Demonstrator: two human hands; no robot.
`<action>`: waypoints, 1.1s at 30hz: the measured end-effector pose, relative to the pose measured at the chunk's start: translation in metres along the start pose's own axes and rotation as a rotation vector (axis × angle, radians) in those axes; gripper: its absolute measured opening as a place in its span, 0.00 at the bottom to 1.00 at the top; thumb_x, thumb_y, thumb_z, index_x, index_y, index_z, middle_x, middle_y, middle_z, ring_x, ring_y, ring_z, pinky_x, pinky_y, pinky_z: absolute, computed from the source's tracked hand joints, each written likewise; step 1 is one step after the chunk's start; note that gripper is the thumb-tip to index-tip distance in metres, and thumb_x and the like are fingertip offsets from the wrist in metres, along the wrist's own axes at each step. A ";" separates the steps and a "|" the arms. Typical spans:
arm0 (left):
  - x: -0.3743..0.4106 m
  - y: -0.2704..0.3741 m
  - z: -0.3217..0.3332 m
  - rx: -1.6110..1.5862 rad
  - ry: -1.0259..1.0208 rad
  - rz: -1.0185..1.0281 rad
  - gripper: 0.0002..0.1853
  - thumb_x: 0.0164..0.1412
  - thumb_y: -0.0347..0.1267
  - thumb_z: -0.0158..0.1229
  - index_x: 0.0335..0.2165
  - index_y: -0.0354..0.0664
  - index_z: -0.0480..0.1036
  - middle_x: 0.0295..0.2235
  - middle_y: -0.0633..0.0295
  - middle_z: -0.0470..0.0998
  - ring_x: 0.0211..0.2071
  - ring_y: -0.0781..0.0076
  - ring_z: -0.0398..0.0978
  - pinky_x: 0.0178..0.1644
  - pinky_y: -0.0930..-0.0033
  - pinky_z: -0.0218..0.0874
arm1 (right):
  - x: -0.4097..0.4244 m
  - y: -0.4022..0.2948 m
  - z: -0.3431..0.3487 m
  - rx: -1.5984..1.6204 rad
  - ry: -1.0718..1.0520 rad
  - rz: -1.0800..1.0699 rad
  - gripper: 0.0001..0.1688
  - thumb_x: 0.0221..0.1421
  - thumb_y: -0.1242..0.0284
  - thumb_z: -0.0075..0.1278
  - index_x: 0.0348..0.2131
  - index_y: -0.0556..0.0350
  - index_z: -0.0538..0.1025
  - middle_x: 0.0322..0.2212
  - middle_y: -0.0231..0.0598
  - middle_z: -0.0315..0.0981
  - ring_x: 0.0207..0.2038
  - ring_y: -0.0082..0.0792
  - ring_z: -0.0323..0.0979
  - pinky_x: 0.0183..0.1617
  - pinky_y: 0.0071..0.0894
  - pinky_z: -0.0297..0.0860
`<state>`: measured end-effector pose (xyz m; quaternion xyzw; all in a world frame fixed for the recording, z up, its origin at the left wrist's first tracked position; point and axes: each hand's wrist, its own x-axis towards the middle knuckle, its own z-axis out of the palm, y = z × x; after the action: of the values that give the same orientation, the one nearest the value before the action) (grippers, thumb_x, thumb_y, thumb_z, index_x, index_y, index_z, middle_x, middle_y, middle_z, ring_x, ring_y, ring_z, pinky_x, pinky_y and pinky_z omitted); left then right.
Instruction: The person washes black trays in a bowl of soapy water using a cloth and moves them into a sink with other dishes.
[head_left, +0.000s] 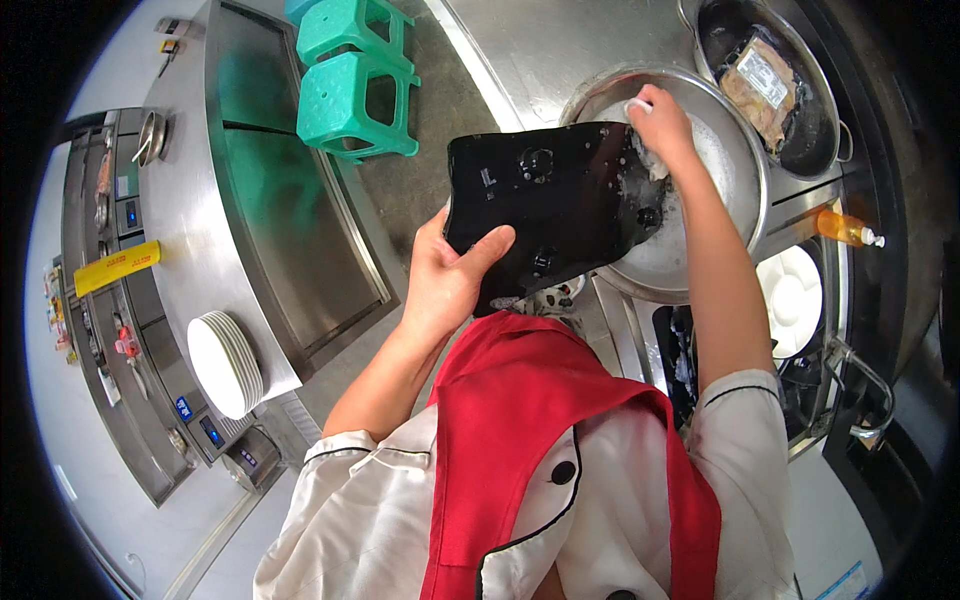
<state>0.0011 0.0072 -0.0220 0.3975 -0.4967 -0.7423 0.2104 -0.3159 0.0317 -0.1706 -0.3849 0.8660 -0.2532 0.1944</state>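
My left hand (456, 270) grips the near left edge of a black rectangular plate (577, 195), thumb on top. The plate is wet, with wavy edges, small raised feet and patches of suds on the face turned up. At its far right end my right hand (666, 127) holds a bunched white cloth (655, 161) against the surface. Below that end stands a large round metal basin (763, 187) of foamy water. The plate's right end overlaps the basin, while its left part extends past the rim.
An oval metal pan (814, 154) holding a sealed food pack (761, 90) stands beyond the basin. Nearer me at right are an orange pump bottle (840, 227), a white divided dish (795, 300) and a faucet (874, 382). Green plastic stools (337, 105) and stacked white plates (217, 364) are leftward.
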 end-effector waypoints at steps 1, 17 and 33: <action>-0.002 0.001 0.002 0.013 -0.008 0.017 0.13 0.54 0.21 0.54 0.40 0.32 0.68 0.32 0.64 0.75 0.31 0.81 0.71 0.37 0.78 0.63 | 0.010 0.011 -0.003 0.080 -0.122 0.090 0.14 0.45 0.64 0.47 0.31 0.54 0.73 0.30 0.46 0.73 0.37 0.46 0.70 0.40 0.42 0.63; -0.001 -0.012 0.002 -0.139 0.052 -0.124 0.14 0.52 0.21 0.55 0.40 0.33 0.69 0.34 0.59 0.76 0.33 0.73 0.75 0.39 0.72 0.68 | -0.126 0.031 0.021 0.283 0.388 -0.008 0.12 0.48 0.74 0.50 0.31 0.64 0.68 0.33 0.53 0.63 0.38 0.53 0.62 0.44 0.44 0.60; 0.002 -0.006 0.003 -0.104 0.075 -0.140 0.16 0.52 0.19 0.54 0.42 0.33 0.68 0.37 0.55 0.76 0.35 0.67 0.76 0.40 0.67 0.69 | -0.122 0.056 0.014 0.096 0.435 0.107 0.12 0.45 0.77 0.52 0.33 0.58 0.70 0.36 0.46 0.65 0.41 0.51 0.62 0.46 0.43 0.59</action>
<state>-0.0021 0.0099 -0.0273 0.4475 -0.4200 -0.7646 0.1970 -0.2638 0.1538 -0.1972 -0.2653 0.8936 -0.3604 0.0344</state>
